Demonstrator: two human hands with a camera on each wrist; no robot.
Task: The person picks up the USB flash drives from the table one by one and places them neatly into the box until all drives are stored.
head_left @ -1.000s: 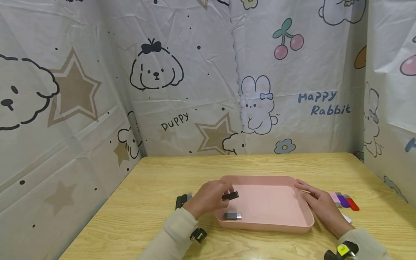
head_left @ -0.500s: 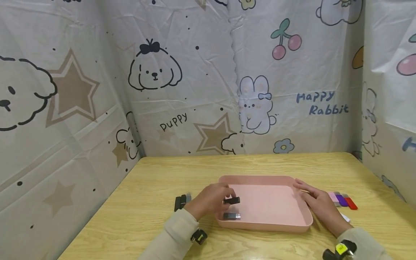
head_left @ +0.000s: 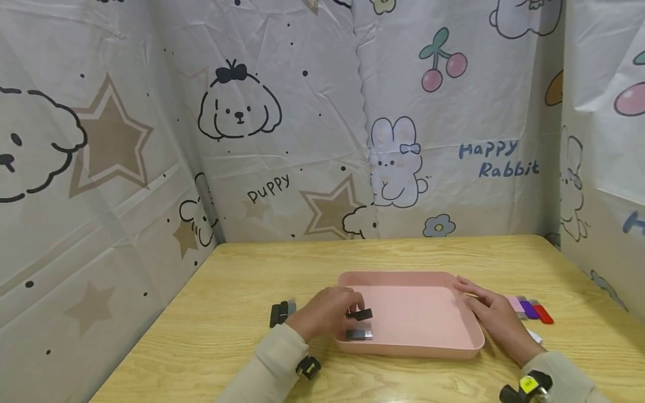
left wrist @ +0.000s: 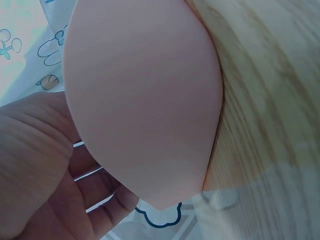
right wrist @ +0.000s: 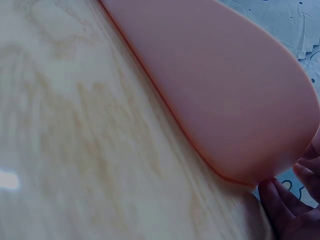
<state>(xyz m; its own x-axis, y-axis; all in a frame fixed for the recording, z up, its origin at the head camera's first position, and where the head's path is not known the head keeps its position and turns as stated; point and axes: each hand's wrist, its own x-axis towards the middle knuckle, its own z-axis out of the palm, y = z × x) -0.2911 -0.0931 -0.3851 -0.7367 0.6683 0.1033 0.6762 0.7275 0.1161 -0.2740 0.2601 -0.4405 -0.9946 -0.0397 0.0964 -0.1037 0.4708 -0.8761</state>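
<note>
The black USB stick (head_left: 365,314) is inside the left end of the pink tray (head_left: 418,313), the landmark for all places here, pinched in the fingers of the left hand (head_left: 326,309). Over the last second it has sunk slightly toward the tray floor; whether it touches the floor cannot be told. The change suggests a setting-down near its end, though the stick is not yet released. In the left wrist view the tray's wall hides the stick.

Just nearer the viewer, one grey USB stick (head_left: 356,334) lies on the tray floor, metal plug pointing toward the tray's right end; two sticks are thus within the walls, one lying and one held. The right hand (head_left: 491,313), fingers extended, rests on the tray's right rim near the far corner, as it did a second ago.

Left of the tray stand three sticks in a row: two black sticks (head_left: 274,315) and one grey-capped stick (head_left: 291,306). Right of it, beyond the right hand, are one pink piece (head_left: 516,305), one purple stick (head_left: 529,309) and one red stick (head_left: 543,314); whether the pink is a single item is unclear. One white piece (head_left: 536,337) is partly hidden by the right wrist. All rest on one wooden table (head_left: 262,263).
</note>
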